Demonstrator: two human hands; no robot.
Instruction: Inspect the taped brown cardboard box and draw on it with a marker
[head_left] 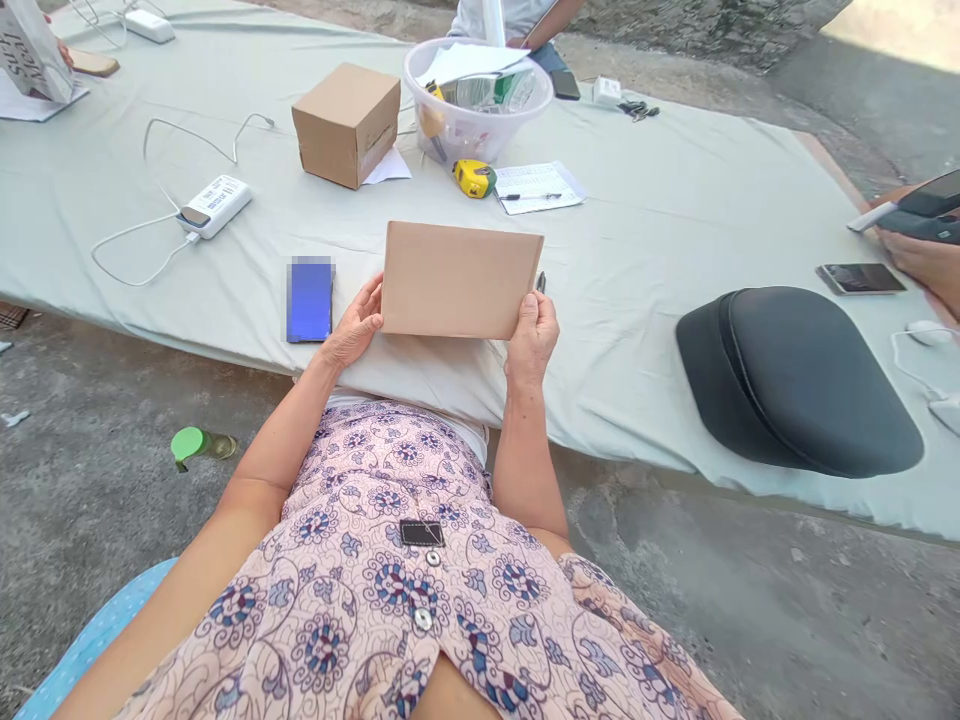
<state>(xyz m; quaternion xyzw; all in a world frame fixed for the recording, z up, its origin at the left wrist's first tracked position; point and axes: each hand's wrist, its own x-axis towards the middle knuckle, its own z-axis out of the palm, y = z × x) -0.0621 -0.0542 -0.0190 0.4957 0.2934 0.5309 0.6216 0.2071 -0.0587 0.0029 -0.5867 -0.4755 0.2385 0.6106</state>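
Between my two hands is a flat brown cardboard box [461, 280], held tilted at the near edge of the table. My right hand [534, 325] grips its lower right corner, thumb on the front face and fingers behind. At its left side, my left hand [356, 322] supports the edge with curled fingers, partly hidden behind it. A phone with a blue, blurred screen [310, 300] lies just left of my left hand. Behind the box's right edge, a dark pen-like thing [541, 282] peeks out.
A cardboard carton [346, 125], a plastic basket [480, 130], a yellow tape measure [474, 179] and a paper sheet with a pen [540, 188] stand beyond. A white power bank [216, 207] trails cables at left. At right sits a black padded case [802, 380]. Other people's hands [922, 260] show.
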